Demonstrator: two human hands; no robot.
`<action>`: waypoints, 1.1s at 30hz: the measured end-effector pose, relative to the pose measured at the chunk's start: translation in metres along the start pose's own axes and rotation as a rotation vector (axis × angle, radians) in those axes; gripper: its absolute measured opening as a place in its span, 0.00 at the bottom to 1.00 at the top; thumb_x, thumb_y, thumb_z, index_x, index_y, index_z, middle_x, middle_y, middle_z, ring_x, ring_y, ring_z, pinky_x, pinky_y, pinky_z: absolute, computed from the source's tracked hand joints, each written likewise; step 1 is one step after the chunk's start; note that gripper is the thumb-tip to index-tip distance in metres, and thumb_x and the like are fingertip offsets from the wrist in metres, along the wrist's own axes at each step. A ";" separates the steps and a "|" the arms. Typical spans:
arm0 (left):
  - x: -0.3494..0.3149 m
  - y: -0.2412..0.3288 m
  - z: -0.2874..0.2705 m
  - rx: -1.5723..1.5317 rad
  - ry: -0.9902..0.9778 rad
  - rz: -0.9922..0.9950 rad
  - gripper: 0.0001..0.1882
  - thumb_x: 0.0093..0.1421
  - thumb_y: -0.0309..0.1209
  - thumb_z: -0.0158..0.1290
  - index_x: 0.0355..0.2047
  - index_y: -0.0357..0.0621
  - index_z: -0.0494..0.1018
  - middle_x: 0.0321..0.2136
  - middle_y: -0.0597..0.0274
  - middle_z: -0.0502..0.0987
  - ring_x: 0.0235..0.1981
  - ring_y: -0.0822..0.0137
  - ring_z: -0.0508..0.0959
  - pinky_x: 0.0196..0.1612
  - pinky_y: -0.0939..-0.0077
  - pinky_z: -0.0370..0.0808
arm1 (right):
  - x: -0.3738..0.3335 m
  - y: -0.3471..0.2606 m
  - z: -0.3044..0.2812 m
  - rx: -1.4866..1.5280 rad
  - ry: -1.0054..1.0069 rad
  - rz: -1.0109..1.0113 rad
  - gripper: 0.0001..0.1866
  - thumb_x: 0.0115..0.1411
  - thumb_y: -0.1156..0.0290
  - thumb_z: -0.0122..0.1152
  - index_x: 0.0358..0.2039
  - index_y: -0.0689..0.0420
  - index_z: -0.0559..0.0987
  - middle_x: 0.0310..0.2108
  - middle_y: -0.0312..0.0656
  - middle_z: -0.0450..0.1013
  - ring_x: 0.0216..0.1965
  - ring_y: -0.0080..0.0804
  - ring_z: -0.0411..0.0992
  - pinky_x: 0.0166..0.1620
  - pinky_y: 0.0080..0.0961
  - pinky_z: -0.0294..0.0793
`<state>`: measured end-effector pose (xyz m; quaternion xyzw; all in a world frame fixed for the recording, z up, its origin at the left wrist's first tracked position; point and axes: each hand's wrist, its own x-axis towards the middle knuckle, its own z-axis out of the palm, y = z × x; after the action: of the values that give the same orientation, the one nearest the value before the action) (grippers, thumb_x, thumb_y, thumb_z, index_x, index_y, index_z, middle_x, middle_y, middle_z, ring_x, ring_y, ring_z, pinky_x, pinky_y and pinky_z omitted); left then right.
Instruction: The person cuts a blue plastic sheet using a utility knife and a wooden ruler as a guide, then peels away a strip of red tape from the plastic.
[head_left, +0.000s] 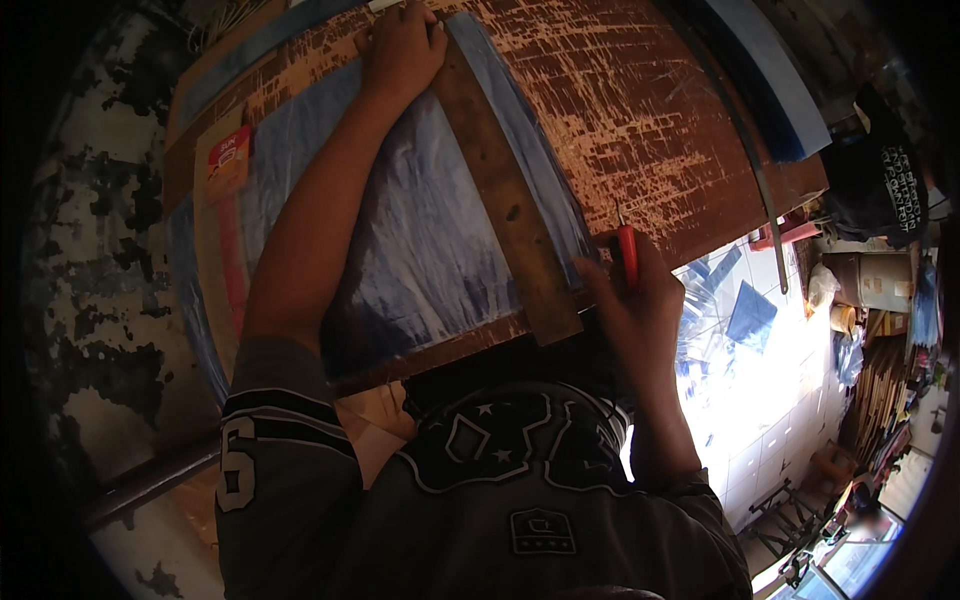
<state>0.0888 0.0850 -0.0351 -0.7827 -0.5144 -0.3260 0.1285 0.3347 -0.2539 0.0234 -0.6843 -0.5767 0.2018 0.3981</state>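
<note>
A long brown straightedge (495, 185), worn and spotted, lies lengthwise over a blue, streaky translucent sheet (430, 250) on the worktable. At the straightedge's far end is my left hand (403, 50), its fingers bent and pressing there; their tips are partly hidden. My right hand (645, 300) is at the table's near right edge, beside the straightedge's near end. It is closed around a red-handled knife (628, 255) with a thin metal tip pointing away from me. A strip of the sheet shows to the right of the straightedge.
The brown tabletop (610, 90) is heavily scored. On its left lies a strip with a red-and-yellow packet (230, 160); at far right, a dark metal strip (765, 190) and a blue sheet stack (770, 90). Blue offcuts (750, 312) litter the tiled floor. A peeling wall (110, 250) stands left.
</note>
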 end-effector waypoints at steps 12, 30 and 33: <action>-0.002 0.005 -0.004 -0.020 -0.002 -0.010 0.13 0.67 0.42 0.55 0.46 0.51 0.76 0.46 0.58 0.80 0.53 0.52 0.78 0.60 0.38 0.63 | 0.011 -0.003 0.009 -0.079 -0.037 0.029 0.16 0.61 0.62 0.73 0.39 0.61 0.80 0.19 0.43 0.71 0.19 0.32 0.68 0.26 0.32 0.66; -0.002 0.006 -0.003 -0.009 -0.007 -0.012 0.12 0.67 0.41 0.54 0.46 0.52 0.75 0.45 0.57 0.80 0.52 0.52 0.78 0.59 0.39 0.63 | 0.030 0.007 -0.009 0.196 0.116 0.244 0.15 0.63 0.61 0.71 0.35 0.61 0.81 0.22 0.35 0.72 0.26 0.23 0.68 0.31 0.26 0.67; -0.002 0.008 -0.004 -0.002 -0.010 -0.016 0.12 0.67 0.41 0.54 0.46 0.51 0.75 0.44 0.57 0.80 0.52 0.52 0.78 0.59 0.40 0.63 | 0.031 0.017 -0.017 0.214 0.155 0.244 0.14 0.64 0.61 0.72 0.34 0.60 0.80 0.23 0.32 0.72 0.26 0.21 0.67 0.32 0.24 0.65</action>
<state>0.0935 0.0780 -0.0321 -0.7804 -0.5207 -0.3238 0.1225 0.3659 -0.2302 0.0260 -0.7164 -0.4322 0.2554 0.4845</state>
